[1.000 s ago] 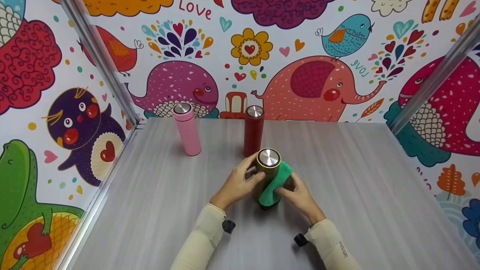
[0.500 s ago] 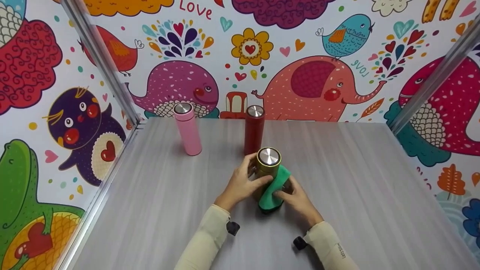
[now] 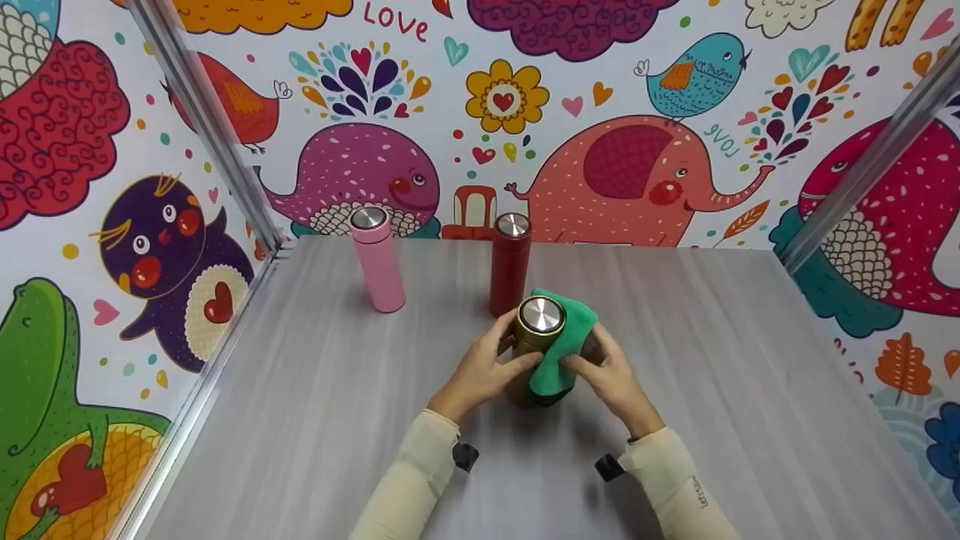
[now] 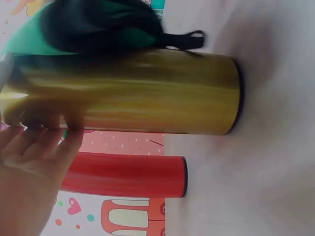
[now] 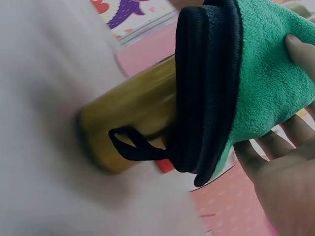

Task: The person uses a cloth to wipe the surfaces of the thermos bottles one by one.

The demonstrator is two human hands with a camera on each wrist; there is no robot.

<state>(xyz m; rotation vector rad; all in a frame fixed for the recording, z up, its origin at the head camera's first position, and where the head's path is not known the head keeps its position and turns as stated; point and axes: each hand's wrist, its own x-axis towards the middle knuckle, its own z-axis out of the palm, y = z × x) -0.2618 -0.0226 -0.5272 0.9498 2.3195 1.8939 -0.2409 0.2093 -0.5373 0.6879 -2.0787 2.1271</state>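
Observation:
A gold thermos flask (image 3: 531, 342) with a shiny steel lid stands nearly upright at the middle of the table. My left hand (image 3: 480, 367) grips its upper body, thumb in front and fingers round the far side. Against the flask's right side lies a green towel (image 3: 571, 341), pinched by my right hand (image 3: 616, 379) between thumb and fingers. Its dark edging and black hanging loop (image 5: 133, 145) show beside the flask's lower part in the right wrist view. The towel covers part of the gold wall, and its upper corner rises beside the lid.
A red thermos flask (image 3: 510, 266) stands just behind the gold one. Farther left is a pink thermos flask (image 3: 380, 274). Printed cartoon walls (image 3: 600, 180) and metal posts (image 3: 247, 180) border the grey table (image 3: 697, 360).
My right hand and the towel have gone down slightly, then up and rightward along the flask, so the towel now reaches lid height. My left hand keeps its grip on the flask.

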